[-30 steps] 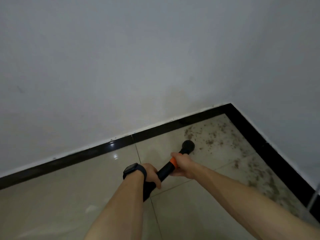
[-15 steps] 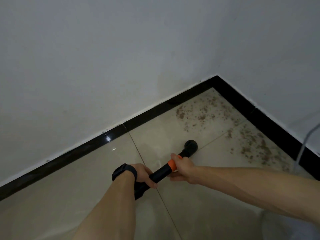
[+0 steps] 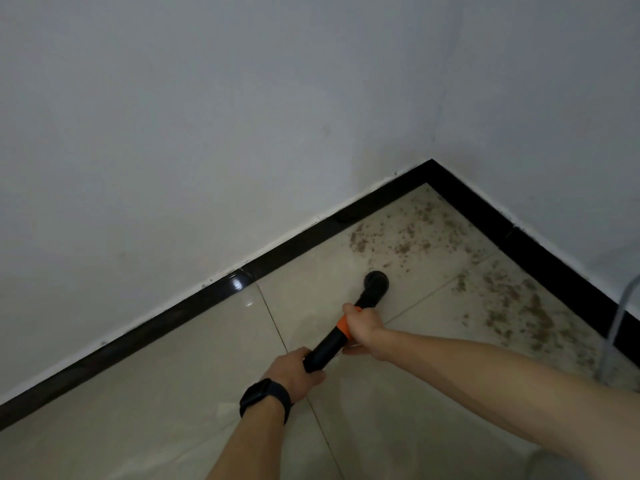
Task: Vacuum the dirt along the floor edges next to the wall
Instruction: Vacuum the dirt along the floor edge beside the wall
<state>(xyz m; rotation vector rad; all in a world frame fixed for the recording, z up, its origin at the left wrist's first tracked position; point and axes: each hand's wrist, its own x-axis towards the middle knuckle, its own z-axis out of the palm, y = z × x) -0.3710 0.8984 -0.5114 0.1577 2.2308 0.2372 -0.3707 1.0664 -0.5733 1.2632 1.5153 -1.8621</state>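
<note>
Both hands hold a black vacuum tube that points away from the person toward the far right corner of the room. The left hand, with a dark watch on its wrist, has its fingers closed around the near end of the tube. The right hand grasps the tube farther along, at an orange band. The round end of the tube is down at the pale tiled floor, a little apart from the black skirting board under the white wall.

The dirt is brown crumbs spread over the floor in the far right corner, along both skirting boards. The end of the tube is just beside the near left edge of this dirt. More crumbs lie to the right, near a thin pale cord that hangs down at the right edge.
</note>
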